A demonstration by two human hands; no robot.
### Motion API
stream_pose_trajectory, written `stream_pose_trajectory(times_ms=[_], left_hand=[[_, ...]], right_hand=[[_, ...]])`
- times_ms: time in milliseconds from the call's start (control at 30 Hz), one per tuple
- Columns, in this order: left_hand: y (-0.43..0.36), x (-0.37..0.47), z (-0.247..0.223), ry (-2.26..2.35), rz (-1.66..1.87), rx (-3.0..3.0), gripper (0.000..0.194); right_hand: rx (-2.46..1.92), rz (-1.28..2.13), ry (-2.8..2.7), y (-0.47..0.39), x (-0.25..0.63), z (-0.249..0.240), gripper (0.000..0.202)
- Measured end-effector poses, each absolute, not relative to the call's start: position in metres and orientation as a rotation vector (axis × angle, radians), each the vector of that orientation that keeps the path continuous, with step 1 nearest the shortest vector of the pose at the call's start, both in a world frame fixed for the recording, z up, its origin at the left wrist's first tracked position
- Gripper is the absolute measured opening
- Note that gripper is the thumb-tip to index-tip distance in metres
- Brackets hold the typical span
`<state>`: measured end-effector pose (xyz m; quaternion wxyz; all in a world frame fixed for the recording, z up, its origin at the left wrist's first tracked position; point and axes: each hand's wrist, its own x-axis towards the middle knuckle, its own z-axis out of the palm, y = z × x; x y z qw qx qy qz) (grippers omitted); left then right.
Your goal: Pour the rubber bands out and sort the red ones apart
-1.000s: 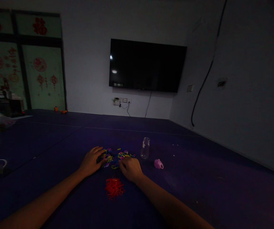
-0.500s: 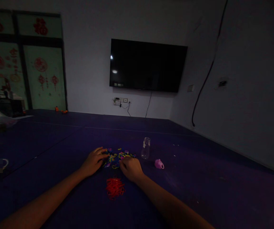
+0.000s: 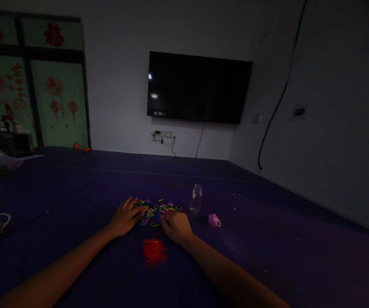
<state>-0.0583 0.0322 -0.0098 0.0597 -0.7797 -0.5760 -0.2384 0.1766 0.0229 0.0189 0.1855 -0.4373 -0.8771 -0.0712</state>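
Note:
A loose heap of small rubber bands in yellow, blue, pink and green lies on the dark blue surface. At its left edge rests my left hand, open, the fingers spread and touching the bands. My right hand is curled closed against the heap's right side; its fingertips are hidden, so what they pinch cannot be seen. Nearer to me, between my forearms, lies a pile of red rubber bands. A clear bottle stands upright and uncapped to the right of the heap, and beside it is a pink cap with a ring handle.
Small white bits dot the surface on the right. Orange objects sit at the far left edge. A partly blurred item with a pale loop is at the left. A television hangs on the wall.
My left hand has shifted slightly left, its fingers spreading and uncovering more bands. My right hand stays nearly in place.

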Motion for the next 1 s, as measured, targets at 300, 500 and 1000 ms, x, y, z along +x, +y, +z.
stream_pose_trajectory(times_ms=[300, 500, 1000], left_hand=[[0.031, -0.059, -0.001, -1.679, -0.959, -2.189, 0.029], [0.031, -0.063, -0.001, -1.775, -0.913, -2.077, 0.02], [0.033, -0.068, -0.004, -1.97, -0.839, -1.917, 0.023]], right_hand=[[-1.215, -0.207, -2.473, 0.024, 0.177, 0.017, 0.031], [-1.217, -0.179, -2.469, 0.023, 0.177, 0.018, 0.031], [-1.201, -0.197, -2.48, 0.023, 0.177, 0.018, 0.032]])
